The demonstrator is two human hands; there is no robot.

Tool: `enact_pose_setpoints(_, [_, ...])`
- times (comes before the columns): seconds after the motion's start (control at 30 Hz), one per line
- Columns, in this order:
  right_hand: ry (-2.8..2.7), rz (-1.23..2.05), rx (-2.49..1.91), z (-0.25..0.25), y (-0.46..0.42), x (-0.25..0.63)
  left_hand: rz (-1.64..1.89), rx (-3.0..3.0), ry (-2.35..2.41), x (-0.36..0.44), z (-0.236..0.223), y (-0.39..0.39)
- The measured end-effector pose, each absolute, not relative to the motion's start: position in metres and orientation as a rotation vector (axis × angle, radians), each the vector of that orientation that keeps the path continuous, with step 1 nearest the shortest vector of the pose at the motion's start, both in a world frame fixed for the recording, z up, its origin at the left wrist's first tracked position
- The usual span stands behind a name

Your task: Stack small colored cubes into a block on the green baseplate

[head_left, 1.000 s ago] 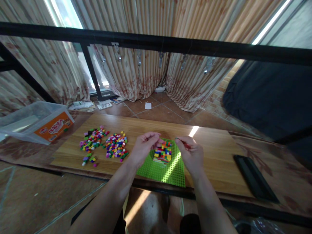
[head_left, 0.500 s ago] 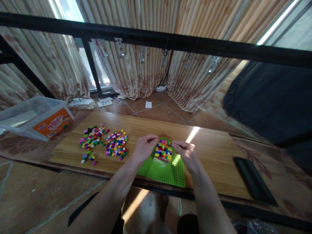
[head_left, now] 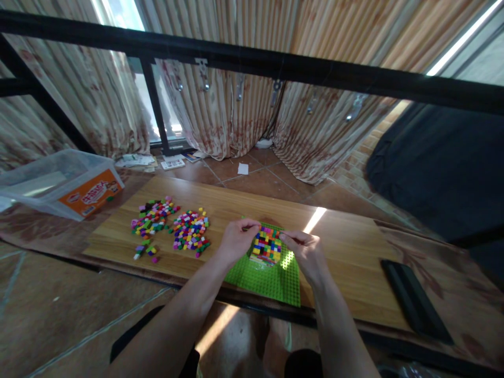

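A block of many-coloured toy bricks [head_left: 266, 245] stands on a green studded baseplate [head_left: 263, 287]. My left hand [head_left: 238, 240] is at the block's upper left corner, thumb and fingers pinched together. On the opposite side, my right hand [head_left: 303, 250] has its fingertips pinched at the block's upper right edge. Whatever either pinch holds is too small or hidden to make out. Two piles of loose bricks lie to the left, a nearer-hand pile [head_left: 191, 231] and a farther pile [head_left: 153, 215].
A clear plastic tub [head_left: 66, 184] with an orange label stands at the far left. A dark tray-like object [head_left: 415, 300] lies on the right. The wooden board [head_left: 346, 262] rests on a cloth-covered table. A black rail [head_left: 252, 59] crosses in front of the curtains.
My right hand has moved left and inward, from beside the block to its upper right edge. My left hand stays by the upper left corner. The view has shifted slightly.
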State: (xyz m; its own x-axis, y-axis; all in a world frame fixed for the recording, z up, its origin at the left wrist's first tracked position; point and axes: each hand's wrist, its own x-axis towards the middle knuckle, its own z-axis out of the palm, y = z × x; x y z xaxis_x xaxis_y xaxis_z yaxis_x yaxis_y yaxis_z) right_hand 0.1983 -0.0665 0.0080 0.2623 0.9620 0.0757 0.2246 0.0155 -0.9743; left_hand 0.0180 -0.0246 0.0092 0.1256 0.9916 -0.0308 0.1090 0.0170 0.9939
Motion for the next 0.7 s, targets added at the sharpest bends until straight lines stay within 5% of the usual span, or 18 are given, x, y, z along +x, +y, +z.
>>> enact_pose_setpoints(0.7, [-1.141,1.003,-1.385,-0.003,-0.066,0.2,1.053,1.346,1.196,0.016,0.008,-0.025])
